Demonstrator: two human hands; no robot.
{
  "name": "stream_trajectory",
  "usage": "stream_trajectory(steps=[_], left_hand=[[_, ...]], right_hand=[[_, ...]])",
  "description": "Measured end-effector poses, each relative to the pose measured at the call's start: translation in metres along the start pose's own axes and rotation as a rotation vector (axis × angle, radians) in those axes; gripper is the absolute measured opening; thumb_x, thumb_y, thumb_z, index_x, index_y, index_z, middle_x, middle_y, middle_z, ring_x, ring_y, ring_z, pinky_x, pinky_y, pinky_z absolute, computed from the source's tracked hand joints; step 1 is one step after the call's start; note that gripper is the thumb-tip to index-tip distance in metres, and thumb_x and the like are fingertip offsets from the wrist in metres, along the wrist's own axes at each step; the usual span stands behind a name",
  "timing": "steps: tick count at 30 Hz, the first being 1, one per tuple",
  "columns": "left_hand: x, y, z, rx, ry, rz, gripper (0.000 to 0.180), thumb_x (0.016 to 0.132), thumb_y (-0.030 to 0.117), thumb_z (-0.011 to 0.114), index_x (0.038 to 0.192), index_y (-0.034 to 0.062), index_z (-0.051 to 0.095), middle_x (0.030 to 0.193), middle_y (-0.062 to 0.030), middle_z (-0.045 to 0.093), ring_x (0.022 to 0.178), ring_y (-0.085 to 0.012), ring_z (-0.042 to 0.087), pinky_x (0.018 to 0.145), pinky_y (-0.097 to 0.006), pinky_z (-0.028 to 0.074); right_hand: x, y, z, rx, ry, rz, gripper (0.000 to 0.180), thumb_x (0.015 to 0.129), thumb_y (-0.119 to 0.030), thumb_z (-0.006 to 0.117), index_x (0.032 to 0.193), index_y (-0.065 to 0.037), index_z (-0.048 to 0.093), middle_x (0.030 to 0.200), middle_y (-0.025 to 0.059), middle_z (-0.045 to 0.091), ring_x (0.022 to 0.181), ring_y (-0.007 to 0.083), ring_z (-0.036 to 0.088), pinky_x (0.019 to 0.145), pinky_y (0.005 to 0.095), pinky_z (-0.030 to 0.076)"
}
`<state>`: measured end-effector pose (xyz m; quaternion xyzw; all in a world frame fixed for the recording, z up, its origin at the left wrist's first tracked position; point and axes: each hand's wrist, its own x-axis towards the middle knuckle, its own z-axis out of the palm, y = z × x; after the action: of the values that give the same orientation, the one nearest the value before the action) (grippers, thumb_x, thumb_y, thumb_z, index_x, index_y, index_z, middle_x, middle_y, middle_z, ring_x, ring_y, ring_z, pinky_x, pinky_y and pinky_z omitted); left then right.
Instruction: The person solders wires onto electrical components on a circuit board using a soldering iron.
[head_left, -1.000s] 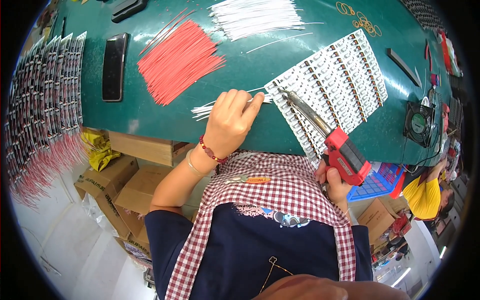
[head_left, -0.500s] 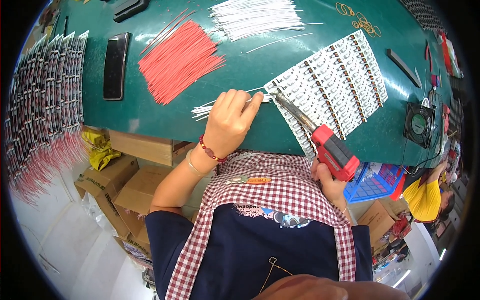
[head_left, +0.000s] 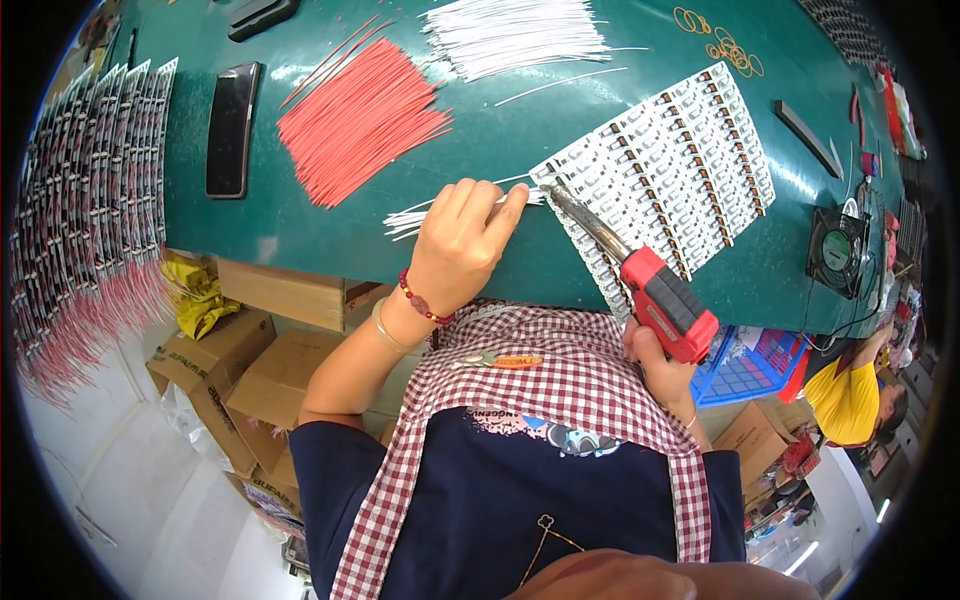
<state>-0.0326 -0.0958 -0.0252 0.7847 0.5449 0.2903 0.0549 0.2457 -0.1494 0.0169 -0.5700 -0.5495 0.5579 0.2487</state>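
Observation:
My left hand (head_left: 466, 232) is closed on a small bunch of white wires (head_left: 408, 220) near the table's front edge. One wire end reaches from the fingertips to the left corner of a white circuit board panel (head_left: 665, 165) with rows of small parts. In my right hand (head_left: 662, 368) is a red and black soldering iron (head_left: 668, 302), held by its handle. Its dark metal tip rests at or just above that same corner, beside the wire end; whether it touches I cannot tell.
Piles of red wires (head_left: 360, 120) and white wires (head_left: 515, 38) lie behind my left hand. A phone (head_left: 232, 130) is at left, beside stacked wired panels (head_left: 95, 190). Rubber bands (head_left: 735, 50), a dark bar (head_left: 806, 135) and a small fan (head_left: 838, 250) are at right. A blue basket (head_left: 745, 370) stands below the edge.
The soldering iron has shifted very slightly, its tip still near the panel's corner. My left hand stays in place with the wires.

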Motion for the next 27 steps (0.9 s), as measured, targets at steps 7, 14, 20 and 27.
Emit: stream_trajectory(steps=[7, 14, 20, 27], left_hand=[[-0.002, 0.0, 0.0, 0.006, -0.012, 0.001, 0.034, 0.068, -0.004, 0.062, 0.101, 0.0019, 0.067, 0.077, -0.0061, 0.052, 0.066, -0.0191, 0.051, 0.061, -0.031, 0.044], [-0.001, 0.0, 0.0, 0.016, -0.005, 0.001, 0.034, 0.068, -0.004, 0.062, 0.101, 0.0021, 0.067, 0.079, -0.0062, 0.053, 0.067, -0.0191, 0.052, 0.061, -0.031, 0.045], [0.0, -0.001, 0.0, 0.032, 0.019, -0.005, 0.032, 0.068, -0.002, 0.063, 0.1, 0.0028, 0.067, 0.081, -0.0062, 0.055, 0.069, -0.0195, 0.053, 0.061, -0.031, 0.045], [0.001, -0.002, -0.005, 0.057, 0.072, 0.042, 0.034, 0.068, 0.0, 0.064, 0.101, 0.003, 0.067, 0.082, -0.0062, 0.056, 0.07, -0.0201, 0.053, 0.062, -0.031, 0.044]], right_hand=[[-0.001, -0.019, 0.001, 0.266, 0.029, 0.012, 0.05, 0.09, -0.033, 0.063, 0.119, 0.006, 0.052, 0.074, 0.0103, 0.06, 0.056, 0.0128, 0.053, 0.052, 0.0261, 0.044], [-0.007, -0.014, -0.005, 0.272, 0.037, 0.017, 0.061, 0.089, -0.043, 0.062, 0.124, 0.006, 0.049, 0.076, 0.0114, 0.061, 0.057, 0.0131, 0.054, 0.054, 0.0258, 0.045], [-0.007, -0.013, -0.007, 0.24, 0.025, 0.033, 0.062, 0.088, -0.043, 0.063, 0.124, 0.006, 0.049, 0.075, 0.011, 0.061, 0.057, 0.0126, 0.054, 0.053, 0.0246, 0.044], [-0.008, -0.01, -0.007, 0.246, 0.012, 0.019, 0.059, 0.089, -0.041, 0.062, 0.122, 0.006, 0.049, 0.074, 0.011, 0.061, 0.056, 0.0124, 0.054, 0.051, 0.0244, 0.042]])
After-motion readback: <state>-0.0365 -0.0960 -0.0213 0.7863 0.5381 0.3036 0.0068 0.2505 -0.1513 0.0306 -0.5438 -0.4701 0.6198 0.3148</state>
